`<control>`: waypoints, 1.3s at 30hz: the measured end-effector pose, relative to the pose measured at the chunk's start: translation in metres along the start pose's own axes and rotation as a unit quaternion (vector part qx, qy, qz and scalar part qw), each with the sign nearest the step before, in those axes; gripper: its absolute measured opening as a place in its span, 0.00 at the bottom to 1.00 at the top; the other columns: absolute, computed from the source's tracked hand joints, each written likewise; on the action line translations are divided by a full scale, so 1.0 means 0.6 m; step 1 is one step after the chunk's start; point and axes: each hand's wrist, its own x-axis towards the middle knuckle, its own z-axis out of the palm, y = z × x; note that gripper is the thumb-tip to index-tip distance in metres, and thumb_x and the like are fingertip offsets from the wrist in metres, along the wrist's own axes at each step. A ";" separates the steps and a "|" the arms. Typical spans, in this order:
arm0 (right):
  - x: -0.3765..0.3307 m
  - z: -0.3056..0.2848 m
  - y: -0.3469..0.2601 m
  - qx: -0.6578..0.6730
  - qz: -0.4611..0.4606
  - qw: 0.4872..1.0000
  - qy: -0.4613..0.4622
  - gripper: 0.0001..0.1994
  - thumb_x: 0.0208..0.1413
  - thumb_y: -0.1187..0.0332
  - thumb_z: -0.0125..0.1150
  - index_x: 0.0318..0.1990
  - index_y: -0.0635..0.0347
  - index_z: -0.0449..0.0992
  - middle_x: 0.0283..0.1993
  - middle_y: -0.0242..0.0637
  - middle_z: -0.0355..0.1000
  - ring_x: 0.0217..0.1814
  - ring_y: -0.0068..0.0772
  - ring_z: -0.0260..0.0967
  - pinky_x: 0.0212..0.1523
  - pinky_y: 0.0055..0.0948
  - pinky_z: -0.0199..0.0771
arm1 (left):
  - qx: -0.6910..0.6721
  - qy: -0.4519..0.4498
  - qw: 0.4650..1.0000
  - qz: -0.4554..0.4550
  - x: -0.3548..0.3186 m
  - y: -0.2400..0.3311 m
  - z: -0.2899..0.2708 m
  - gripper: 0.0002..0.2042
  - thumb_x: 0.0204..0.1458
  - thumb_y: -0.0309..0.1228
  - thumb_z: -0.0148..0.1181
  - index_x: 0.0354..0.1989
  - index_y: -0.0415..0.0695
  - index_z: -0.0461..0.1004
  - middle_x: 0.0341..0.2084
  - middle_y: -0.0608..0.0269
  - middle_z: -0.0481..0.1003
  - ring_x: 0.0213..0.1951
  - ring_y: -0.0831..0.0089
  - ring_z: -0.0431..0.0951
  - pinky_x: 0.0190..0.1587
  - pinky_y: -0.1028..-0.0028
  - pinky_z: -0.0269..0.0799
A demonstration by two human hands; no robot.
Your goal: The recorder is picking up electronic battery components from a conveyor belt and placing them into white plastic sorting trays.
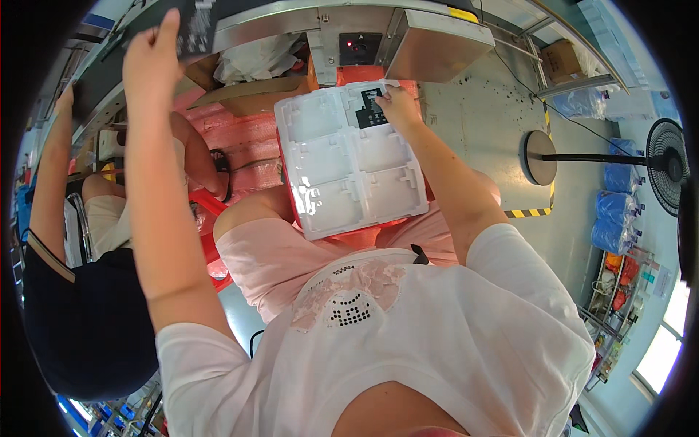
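Observation:
My left hand (pixel 153 62) is raised over the conveyor edge at the upper left. Its thumb and fingers pinch a flat black battery (pixel 197 29) with white print. On my lap rests a white translucent plastic tray (pixel 325 159) with several moulded compartments. In its far right compartment lies a second flat black battery (pixel 370 111), also printed in white. My right hand (pixel 400 106) is at that compartment, fingers closed on this battery's right edge. The other compartments hold nothing that I can see.
A conveyor with a metal rail (pixel 277 35) runs across the far side, a metal box (pixel 440 45) at its right. A cardboard box (pixel 251 96) stands beneath. A co-worker (pixel 87 313) sits close on my left. A standing fan (pixel 664 166) is at the right.

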 end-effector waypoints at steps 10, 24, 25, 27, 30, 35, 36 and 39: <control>-0.100 0.009 -0.006 -0.426 -0.315 0.846 0.064 0.22 0.49 0.63 0.56 0.54 0.51 0.66 0.58 0.47 0.57 0.62 0.45 0.53 0.58 0.47 0.55 | -0.260 -0.061 0.931 -0.248 -0.274 -0.180 0.174 0.17 0.55 0.41 0.52 0.27 0.36 0.62 0.15 0.63 0.65 0.10 0.77 0.64 0.11 0.77 0.60; -0.204 0.020 0.013 -0.292 0.034 0.945 0.147 0.28 0.46 0.65 0.59 0.55 0.67 0.61 0.45 0.50 0.61 0.47 0.52 0.59 0.48 0.41 0.62 | 0.317 -0.165 0.931 -0.072 -0.309 -0.230 0.226 0.29 0.42 0.54 0.59 0.36 0.37 0.67 0.34 0.49 0.70 0.39 0.57 0.74 0.36 0.61 0.71; -0.214 0.024 0.011 -0.282 0.024 0.947 0.154 0.28 0.46 0.65 0.60 0.55 0.65 0.62 0.45 0.49 0.60 0.47 0.51 0.59 0.48 0.41 0.62 | 0.350 -0.133 0.924 -0.081 -0.307 -0.230 0.225 0.31 0.40 0.57 0.59 0.37 0.37 0.66 0.35 0.50 0.69 0.41 0.56 0.72 0.37 0.61 0.71; -0.227 0.022 0.016 -0.277 0.017 0.947 0.160 0.28 0.45 0.65 0.61 0.55 0.64 0.63 0.45 0.48 0.60 0.47 0.50 0.58 0.48 0.41 0.62 | 0.383 -0.100 0.914 -0.088 -0.301 -0.239 0.225 0.34 0.38 0.59 0.59 0.38 0.38 0.65 0.37 0.50 0.68 0.42 0.54 0.71 0.38 0.61 0.71; -0.227 0.013 0.022 -0.266 0.006 0.951 0.156 0.28 0.44 0.63 0.63 0.55 0.59 0.64 0.46 0.47 0.60 0.48 0.49 0.57 0.48 0.41 0.61 | 0.392 -0.089 0.912 -0.082 -0.280 -0.291 0.231 0.35 0.36 0.61 0.58 0.39 0.38 0.64 0.39 0.49 0.68 0.45 0.54 0.69 0.38 0.59 0.71; -0.225 -0.001 0.029 -0.261 0.012 0.956 0.137 0.28 0.44 0.61 0.63 0.55 0.55 0.65 0.46 0.44 0.60 0.49 0.48 0.56 0.50 0.42 0.59 | 0.293 -0.190 0.936 -0.047 -0.252 -0.289 0.221 0.38 0.36 0.62 0.58 0.42 0.36 0.61 0.40 0.48 0.69 0.44 0.53 0.71 0.39 0.60 0.71; -0.228 -0.002 0.035 -0.277 0.014 0.952 0.129 0.30 0.45 0.60 0.62 0.57 0.54 0.63 0.47 0.46 0.60 0.48 0.48 0.57 0.49 0.40 0.60 | 0.291 -0.189 0.937 -0.043 -0.253 -0.291 0.225 0.38 0.36 0.62 0.58 0.42 0.36 0.61 0.40 0.48 0.69 0.44 0.53 0.71 0.39 0.60 0.71; -0.223 -0.006 0.007 -0.296 0.037 0.950 0.095 0.32 0.45 0.58 0.62 0.59 0.53 0.61 0.47 0.47 0.60 0.49 0.49 0.57 0.49 0.39 0.62 | 0.292 -0.184 0.932 -0.111 -0.252 -0.301 0.237 0.40 0.35 0.62 0.59 0.43 0.36 0.59 0.41 0.45 0.68 0.43 0.52 0.72 0.40 0.61 0.71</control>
